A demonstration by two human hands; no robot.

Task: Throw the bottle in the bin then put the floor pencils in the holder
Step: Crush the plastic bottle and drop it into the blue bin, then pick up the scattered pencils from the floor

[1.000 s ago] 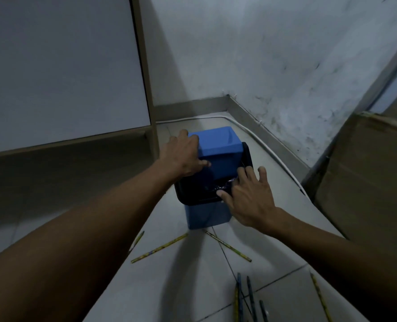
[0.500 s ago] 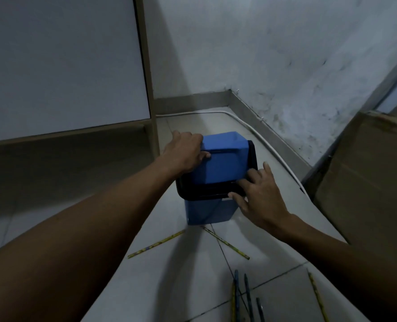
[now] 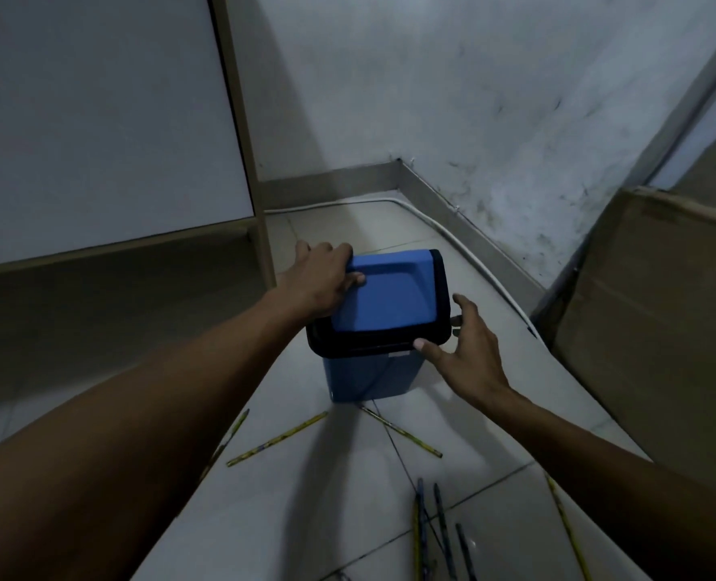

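Note:
A small blue bin (image 3: 368,377) with a black rim stands on the tiled floor, and its blue lid (image 3: 383,299) lies flat and closed. My left hand (image 3: 320,278) grips the lid's far left edge. Just off the rim's front right corner my right hand (image 3: 467,354) hovers with fingers spread, the thumb touching the rim. Yellow pencils (image 3: 278,439) lie scattered on the floor in front of the bin, one more (image 3: 402,431) to its right. Dark blue pencils (image 3: 440,526) lie nearer me. No bottle and no holder are visible.
A large cardboard box (image 3: 658,320) stands at the right. A pale cabinet (image 3: 109,132) with a wooden frame fills the left. A white cable (image 3: 465,245) runs along the wall's foot behind the bin. Another yellow pencil (image 3: 567,534) lies at the lower right.
The bin's lid has swung down from tilted open to flat and closed. My right hand has come off the opening and drawn back to the right of the rim.

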